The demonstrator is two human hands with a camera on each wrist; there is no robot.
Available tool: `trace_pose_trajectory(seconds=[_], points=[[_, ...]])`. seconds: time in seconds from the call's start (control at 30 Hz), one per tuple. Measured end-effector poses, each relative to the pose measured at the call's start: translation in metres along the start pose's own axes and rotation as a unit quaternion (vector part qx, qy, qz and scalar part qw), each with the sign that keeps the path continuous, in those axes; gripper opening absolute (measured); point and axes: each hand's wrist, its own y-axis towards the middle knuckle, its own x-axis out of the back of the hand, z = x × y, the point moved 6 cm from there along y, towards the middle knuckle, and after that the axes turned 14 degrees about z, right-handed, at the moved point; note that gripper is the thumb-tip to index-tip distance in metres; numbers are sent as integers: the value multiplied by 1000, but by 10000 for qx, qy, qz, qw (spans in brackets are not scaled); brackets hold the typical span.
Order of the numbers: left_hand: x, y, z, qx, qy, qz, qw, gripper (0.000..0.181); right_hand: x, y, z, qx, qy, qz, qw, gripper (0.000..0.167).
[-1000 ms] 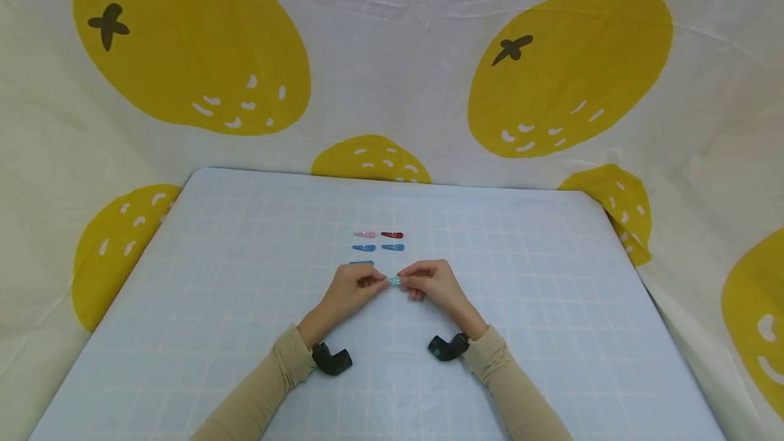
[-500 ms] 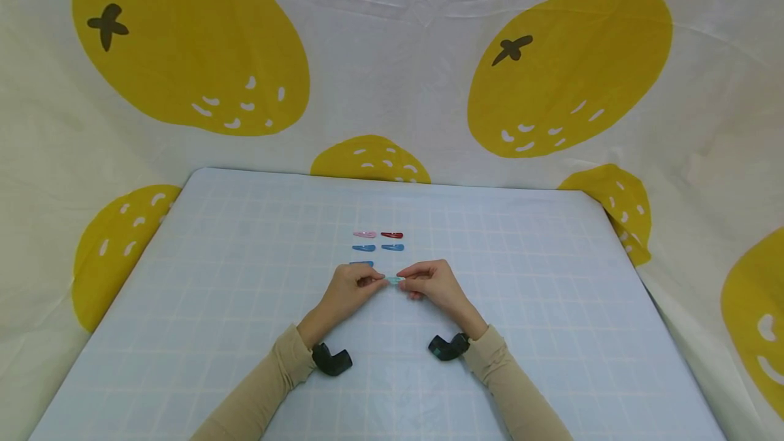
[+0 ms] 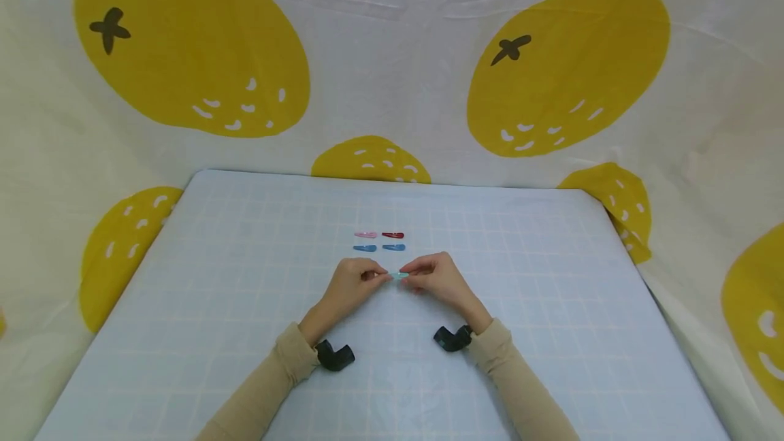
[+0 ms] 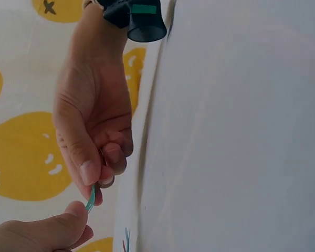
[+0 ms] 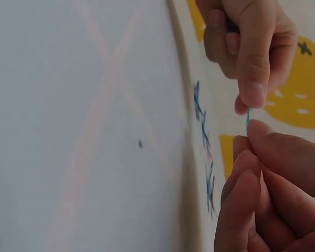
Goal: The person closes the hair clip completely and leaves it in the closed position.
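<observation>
A light teal snap hair clip (image 3: 399, 275) is held between the two hands, above the middle of the table. My left hand (image 3: 355, 283) pinches one end with thumb and forefinger, while my right hand (image 3: 439, 279) pinches the other. In the left wrist view the hair clip (image 4: 91, 199) shows as a thin, slightly curved strip between the fingertips. Only a sliver of the clip (image 5: 248, 116) appears in the right wrist view, the rest covered by fingers. Whether it is snapped or unsnapped cannot be made out.
Beyond the hands lie a pink clip (image 3: 366, 235), a red clip (image 3: 393, 235), a blue clip (image 3: 365, 248) and another blue clip (image 3: 394, 247), in two rows. They rest on a pale checked tablecloth (image 3: 245, 250). A white curtain (image 3: 392, 39) with yellow fruit prints hangs behind.
Both hands have shifted slightly forward and to the right with the teal hair clip. A further blue clip, earlier partly visible beside my left hand, is now out of sight there.
</observation>
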Motion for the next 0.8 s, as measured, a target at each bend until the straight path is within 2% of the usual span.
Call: trace_pose_trajectory(seconds=[0.17,0.4,0.67,0.8], points=[[4,7,-2,78,49,15,10000,5,5,4,5,-25,-115,-92,9999,15],[7,15,5,444,203,33,9988,6,11,13,10,-18,-589,-386,9975,10],[10,25,11,658,874,-31,9940,8,17,24,14,287,-1147,-673,9907,9],[11,28,14,791,1136,94,9903,7,19,30,13,367,-1426,-799,9859,10]])
